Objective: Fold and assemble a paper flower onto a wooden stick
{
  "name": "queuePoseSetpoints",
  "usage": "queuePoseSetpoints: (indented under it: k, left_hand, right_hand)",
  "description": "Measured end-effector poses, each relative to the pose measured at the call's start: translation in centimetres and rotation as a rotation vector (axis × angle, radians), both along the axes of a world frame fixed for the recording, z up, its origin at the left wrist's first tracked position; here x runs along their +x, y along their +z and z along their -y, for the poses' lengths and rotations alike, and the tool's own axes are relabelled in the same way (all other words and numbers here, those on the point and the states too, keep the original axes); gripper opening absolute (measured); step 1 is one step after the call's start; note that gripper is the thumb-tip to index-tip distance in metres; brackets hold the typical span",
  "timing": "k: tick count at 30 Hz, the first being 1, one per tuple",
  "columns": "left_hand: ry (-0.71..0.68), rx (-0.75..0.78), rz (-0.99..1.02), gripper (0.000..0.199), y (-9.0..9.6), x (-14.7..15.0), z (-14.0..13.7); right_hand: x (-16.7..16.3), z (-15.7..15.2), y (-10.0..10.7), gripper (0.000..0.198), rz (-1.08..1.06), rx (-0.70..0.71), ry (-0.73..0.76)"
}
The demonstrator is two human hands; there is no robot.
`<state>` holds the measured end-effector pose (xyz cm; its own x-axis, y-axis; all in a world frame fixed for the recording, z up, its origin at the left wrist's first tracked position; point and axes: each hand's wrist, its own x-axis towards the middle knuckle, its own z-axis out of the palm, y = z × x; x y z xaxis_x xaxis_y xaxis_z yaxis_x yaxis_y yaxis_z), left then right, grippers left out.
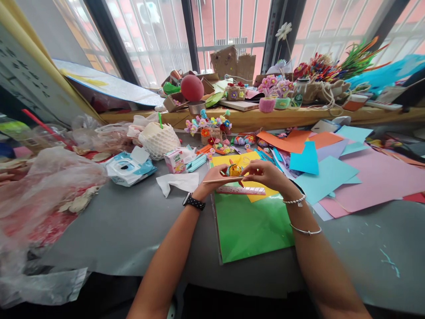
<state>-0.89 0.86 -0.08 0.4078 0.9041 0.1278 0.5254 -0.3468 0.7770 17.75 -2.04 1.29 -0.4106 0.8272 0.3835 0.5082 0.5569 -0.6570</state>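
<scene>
Two hands make a small paper flower on a thin stick.

The left hand (212, 179) pinches the stick (223, 179); the right hand (265, 173) pinches the paper flower (234, 170), just above the green sheet (249, 230). Best to keep both hands close and turn slowly so the paper does not tear.

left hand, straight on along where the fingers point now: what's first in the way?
The left hand points rightward, toward the right hand. First in line is probably the small orange-and-yellow paper piece pinched between both hands, along with the thin wooden stick. The right hand's fingertips lie just beyond, though depth is hard to judge.
</scene>
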Motion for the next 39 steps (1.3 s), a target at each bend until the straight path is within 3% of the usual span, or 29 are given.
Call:
queuePoseSetpoints:
  k: [6, 12, 16, 19, 22, 24, 26, 31, 39]
  left_hand:
    - [-0.016, -0.03, -0.051, 0.044, 0.2, -0.1, 0.1]
    - [-0.014, -0.083, 0.218, 0.055, -0.4, -0.1, -0.2]
    - [0.175, -0.052, 0.337, 0.07, -0.4, -0.5, -0.7]
    - [0.307, 0.153, 0.378, 0.064, -0.1, -0.8, -0.7]
    - [0.229, 0.43, 0.237, 0.037, 0.2, -0.8, -0.3]
    - [0.127, 0.498, 0.089, 0.02, 0.3, -0.6, -0.1]
    - [0.077, 0.475, -0.034, 0.014, 0.2, -0.4, 0.1]
    - [0.106, 0.501, -0.17, 0.014, -0.1, -0.2, 0.4]
    - [-0.043, 0.449, -0.158, 0.015, -0.5, -0.4, -0.2]
  right_hand:
    - [-0.2, 0.1, 0.3, 0.012, -0.015, 0.031, -0.025]
    - [-0.4, -0.5, -0.3, 0.009, -0.044, 0.157, -0.178]
    - [-0.3, -0.9, -0.7, 0.009, -0.052, 0.201, -0.29]
    - [-0.2, -1.1, -1.0, 0.011, -0.026, 0.197, -0.327]
    - [-0.6, -1.2, -1.4, 0.012, 0.013, 0.209, -0.321]
    - [-0.9, -1.3, -1.6, 0.013, 0.029, 0.217, -0.309]
    - [-1.2, -1.4, -1.9, 0.013, 0.037, 0.217, -0.299]
    - [-1.7, -1.4, -2.4, 0.011, 0.071, 0.227, -0.27]
    - [-2.5, -1.1, -2.6, 0.007, 0.167, 0.271, -0.26]
